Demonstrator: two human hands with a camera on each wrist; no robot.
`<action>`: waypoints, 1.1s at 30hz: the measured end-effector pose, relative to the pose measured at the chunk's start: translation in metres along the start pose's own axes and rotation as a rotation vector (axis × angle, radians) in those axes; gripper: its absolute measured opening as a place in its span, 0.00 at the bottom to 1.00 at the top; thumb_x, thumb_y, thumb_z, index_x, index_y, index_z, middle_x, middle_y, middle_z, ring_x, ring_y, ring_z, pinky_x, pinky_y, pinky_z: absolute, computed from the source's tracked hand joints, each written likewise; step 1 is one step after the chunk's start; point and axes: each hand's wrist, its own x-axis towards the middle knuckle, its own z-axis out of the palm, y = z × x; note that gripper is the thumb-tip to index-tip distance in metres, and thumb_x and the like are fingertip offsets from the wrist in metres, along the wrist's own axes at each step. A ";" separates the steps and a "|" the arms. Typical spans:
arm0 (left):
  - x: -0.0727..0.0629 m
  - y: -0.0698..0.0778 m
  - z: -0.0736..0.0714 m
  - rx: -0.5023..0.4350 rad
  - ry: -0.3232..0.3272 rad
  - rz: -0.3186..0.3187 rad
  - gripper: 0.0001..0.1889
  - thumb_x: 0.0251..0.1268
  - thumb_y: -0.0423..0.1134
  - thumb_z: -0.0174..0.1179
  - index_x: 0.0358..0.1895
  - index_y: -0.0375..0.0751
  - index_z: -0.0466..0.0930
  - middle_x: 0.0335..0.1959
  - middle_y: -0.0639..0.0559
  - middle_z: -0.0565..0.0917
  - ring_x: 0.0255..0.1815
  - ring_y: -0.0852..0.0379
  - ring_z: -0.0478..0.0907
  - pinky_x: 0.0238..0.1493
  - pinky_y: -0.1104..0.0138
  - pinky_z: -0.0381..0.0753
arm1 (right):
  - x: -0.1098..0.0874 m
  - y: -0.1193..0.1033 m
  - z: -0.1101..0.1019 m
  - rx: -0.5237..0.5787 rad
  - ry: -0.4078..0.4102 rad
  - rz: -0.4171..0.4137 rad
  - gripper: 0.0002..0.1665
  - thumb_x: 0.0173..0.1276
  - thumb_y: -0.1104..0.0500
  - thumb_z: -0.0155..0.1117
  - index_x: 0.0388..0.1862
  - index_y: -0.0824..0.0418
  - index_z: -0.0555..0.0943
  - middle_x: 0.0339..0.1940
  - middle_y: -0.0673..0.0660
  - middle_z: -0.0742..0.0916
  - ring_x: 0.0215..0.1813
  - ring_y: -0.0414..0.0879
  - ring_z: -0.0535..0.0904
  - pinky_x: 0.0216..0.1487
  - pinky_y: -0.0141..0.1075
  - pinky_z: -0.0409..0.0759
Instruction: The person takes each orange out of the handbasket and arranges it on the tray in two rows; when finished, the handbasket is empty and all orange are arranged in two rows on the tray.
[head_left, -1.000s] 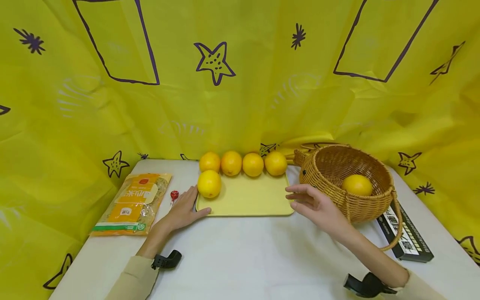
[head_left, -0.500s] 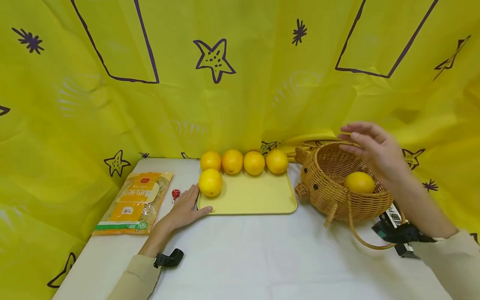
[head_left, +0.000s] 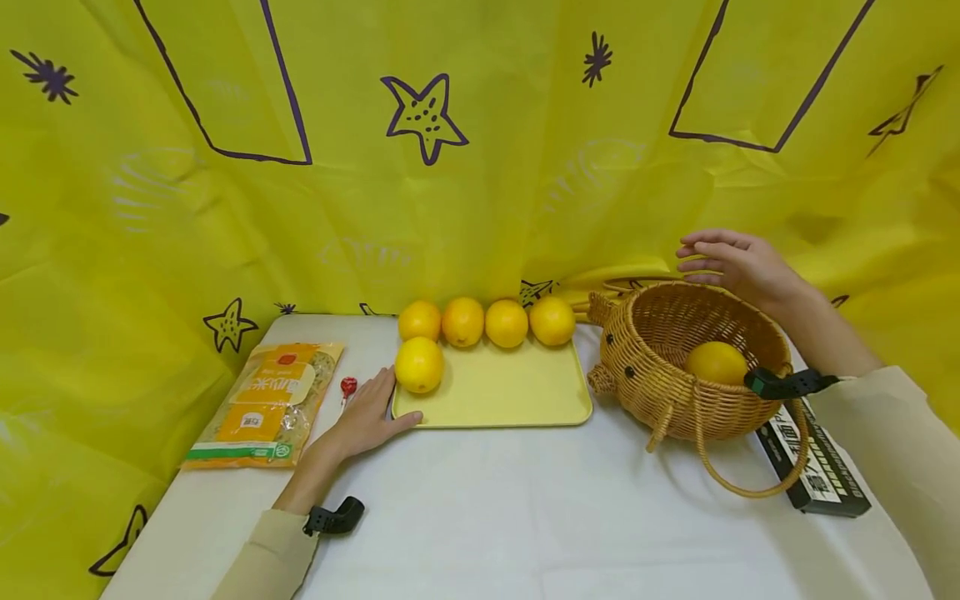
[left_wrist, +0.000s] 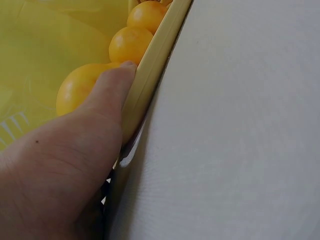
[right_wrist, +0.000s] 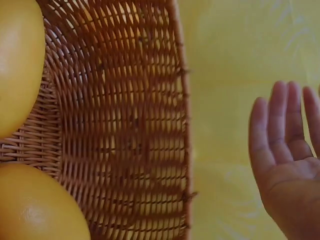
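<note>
Head view: your left grip (head_left: 367, 412) is released, laid flat against the left end of the yellow tray (head_left: 517, 392), fingers pointing away from you and thumb over the near rim. The tray's long axis runs sideways, from that grip toward the wicker basket (head_left: 652, 400). Just beyond your left fingertips sits the front orange (head_left: 419, 365); past it, a row of four oranges (head_left: 462, 322) lines the tray's far edge, parallel to its long axis.

Your right grip (head_left: 742, 265) is also released, held up at the basket's far side, its fingers pointing left and lightly bent around nothing. Below and nearer you than that grip, the basket opens upward, its snout (head_left: 600, 378) aimed left at the tray and its handle (head_left: 753, 495) drooping toward you. The right wrist view shows two oranges (right_wrist: 40, 205) inside.

Left of your left grip, a lollipop (head_left: 348, 387) and a packaged bag (head_left: 266, 400) lie on the counter (head_left: 487, 525), the bag's length slanting away from you.
</note>
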 end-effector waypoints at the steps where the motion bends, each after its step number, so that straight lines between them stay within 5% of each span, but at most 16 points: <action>1: 0.000 0.000 0.000 0.003 0.002 0.001 0.54 0.62 0.63 0.58 0.77 0.29 0.41 0.78 0.32 0.48 0.79 0.35 0.45 0.77 0.42 0.44 | 0.002 0.003 -0.003 -0.016 0.003 0.003 0.21 0.79 0.66 0.39 0.54 0.59 0.82 0.47 0.51 0.88 0.48 0.44 0.86 0.50 0.33 0.84; 8: 0.001 -0.001 -0.001 0.002 0.000 -0.014 0.53 0.62 0.63 0.58 0.77 0.31 0.41 0.79 0.35 0.48 0.80 0.37 0.45 0.78 0.43 0.44 | 0.011 0.011 -0.018 -0.035 -0.049 0.015 0.22 0.79 0.66 0.38 0.56 0.59 0.80 0.50 0.52 0.87 0.51 0.43 0.85 0.52 0.33 0.84; 15: 0.002 -0.001 -0.001 -0.004 0.000 -0.020 0.54 0.62 0.64 0.58 0.77 0.31 0.41 0.79 0.35 0.48 0.80 0.37 0.45 0.78 0.42 0.43 | 0.015 0.023 -0.034 -0.159 -0.320 0.112 0.25 0.80 0.68 0.32 0.65 0.63 0.74 0.60 0.48 0.82 0.59 0.43 0.82 0.59 0.34 0.81; 21: 0.000 -0.001 -0.002 -0.001 0.001 -0.025 0.54 0.62 0.63 0.58 0.77 0.31 0.42 0.79 0.34 0.48 0.80 0.37 0.44 0.78 0.42 0.43 | 0.019 0.039 -0.042 -0.116 -0.504 0.156 0.28 0.80 0.69 0.24 0.71 0.66 0.65 0.67 0.49 0.78 0.65 0.43 0.78 0.65 0.35 0.77; 33: -0.002 0.000 -0.001 0.001 0.004 -0.030 0.54 0.62 0.64 0.58 0.77 0.31 0.42 0.79 0.34 0.48 0.80 0.36 0.45 0.78 0.42 0.44 | 0.025 0.055 -0.041 -0.156 -0.654 0.328 0.28 0.80 0.67 0.27 0.71 0.60 0.67 0.67 0.46 0.78 0.66 0.40 0.76 0.65 0.35 0.77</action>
